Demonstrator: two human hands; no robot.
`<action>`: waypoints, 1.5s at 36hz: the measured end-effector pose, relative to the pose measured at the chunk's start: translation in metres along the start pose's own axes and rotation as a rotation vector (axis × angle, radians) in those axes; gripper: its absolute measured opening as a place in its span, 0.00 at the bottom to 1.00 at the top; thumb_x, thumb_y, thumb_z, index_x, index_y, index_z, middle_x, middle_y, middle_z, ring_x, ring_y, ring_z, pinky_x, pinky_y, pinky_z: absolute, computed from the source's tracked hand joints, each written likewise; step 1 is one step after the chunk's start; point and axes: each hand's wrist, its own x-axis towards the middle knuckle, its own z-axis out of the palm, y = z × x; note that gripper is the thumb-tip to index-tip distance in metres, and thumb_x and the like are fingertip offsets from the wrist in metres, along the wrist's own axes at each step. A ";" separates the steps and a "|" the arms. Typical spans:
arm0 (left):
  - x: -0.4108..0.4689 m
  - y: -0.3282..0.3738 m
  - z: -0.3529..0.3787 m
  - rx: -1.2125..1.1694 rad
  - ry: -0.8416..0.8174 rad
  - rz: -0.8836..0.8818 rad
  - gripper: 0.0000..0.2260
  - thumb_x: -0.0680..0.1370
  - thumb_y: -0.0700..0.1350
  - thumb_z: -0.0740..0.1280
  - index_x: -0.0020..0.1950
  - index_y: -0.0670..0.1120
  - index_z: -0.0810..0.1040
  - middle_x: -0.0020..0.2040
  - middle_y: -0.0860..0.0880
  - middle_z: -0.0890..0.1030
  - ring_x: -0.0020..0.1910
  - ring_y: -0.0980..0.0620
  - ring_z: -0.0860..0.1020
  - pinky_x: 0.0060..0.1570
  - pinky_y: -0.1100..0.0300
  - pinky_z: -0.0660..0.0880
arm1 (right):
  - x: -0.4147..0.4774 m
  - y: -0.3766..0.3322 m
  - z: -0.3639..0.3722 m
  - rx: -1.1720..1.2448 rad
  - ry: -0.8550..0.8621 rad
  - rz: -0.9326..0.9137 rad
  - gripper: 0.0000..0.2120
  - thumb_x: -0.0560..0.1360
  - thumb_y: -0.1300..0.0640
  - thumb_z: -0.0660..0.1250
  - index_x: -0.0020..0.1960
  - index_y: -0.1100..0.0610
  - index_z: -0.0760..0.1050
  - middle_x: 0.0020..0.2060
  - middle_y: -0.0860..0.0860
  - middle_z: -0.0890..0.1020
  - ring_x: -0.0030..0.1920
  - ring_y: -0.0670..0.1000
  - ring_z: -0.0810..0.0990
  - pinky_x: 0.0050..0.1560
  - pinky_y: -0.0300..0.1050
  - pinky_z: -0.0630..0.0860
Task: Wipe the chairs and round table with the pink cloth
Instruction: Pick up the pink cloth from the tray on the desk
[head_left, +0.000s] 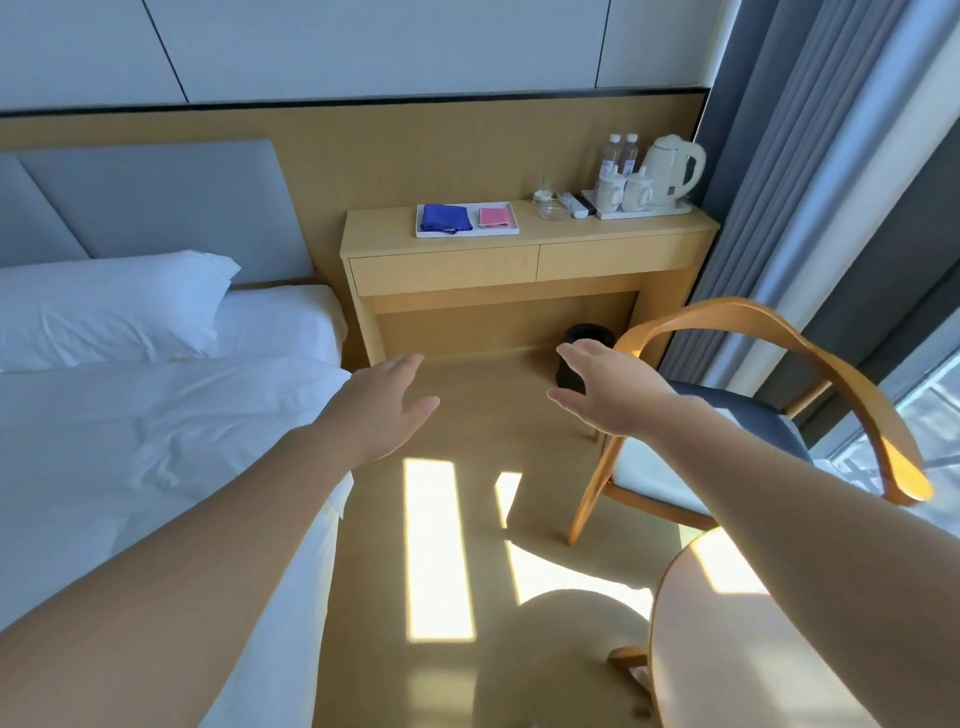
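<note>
The folded pink cloth (494, 217) lies in a white tray (467, 232) on the wooden desk (524, 260), beside a blue cloth (445, 218). A wooden chair (753, 332) with a curved back and dark seat stands at the right. The round table (727, 665) shows at the bottom right, partly hidden by my right forearm. My left hand (384, 405) and my right hand (608, 389) are stretched forward over the floor, both open and empty, far short of the desk. My right hand is just left of the chair.
A bed (156, 441) with white sheets and a pillow fills the left. On the desk stand a kettle (672, 166), cups, two bottles (619, 153) and glasses. A black bin (582, 353) sits under the desk. Curtains and a window line the right side.
</note>
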 end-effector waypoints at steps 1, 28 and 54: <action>0.008 0.002 0.002 -0.010 -0.003 -0.011 0.28 0.79 0.59 0.57 0.76 0.49 0.57 0.75 0.50 0.62 0.69 0.46 0.67 0.65 0.49 0.68 | 0.008 0.007 -0.001 0.001 0.005 -0.006 0.31 0.78 0.39 0.60 0.75 0.52 0.61 0.70 0.52 0.69 0.61 0.56 0.76 0.55 0.48 0.76; 0.238 -0.083 0.010 -0.043 -0.012 0.005 0.29 0.79 0.59 0.56 0.77 0.50 0.54 0.76 0.52 0.58 0.74 0.50 0.60 0.70 0.52 0.62 | 0.241 0.050 0.018 -0.002 -0.084 0.009 0.30 0.79 0.40 0.59 0.75 0.54 0.62 0.71 0.53 0.69 0.64 0.57 0.74 0.62 0.52 0.74; 0.455 -0.185 0.012 -0.082 -0.046 0.003 0.28 0.79 0.59 0.57 0.76 0.49 0.57 0.75 0.52 0.63 0.71 0.48 0.64 0.67 0.51 0.66 | 0.458 0.081 0.054 0.073 -0.110 0.133 0.30 0.79 0.40 0.59 0.76 0.53 0.61 0.73 0.52 0.68 0.67 0.57 0.73 0.62 0.49 0.73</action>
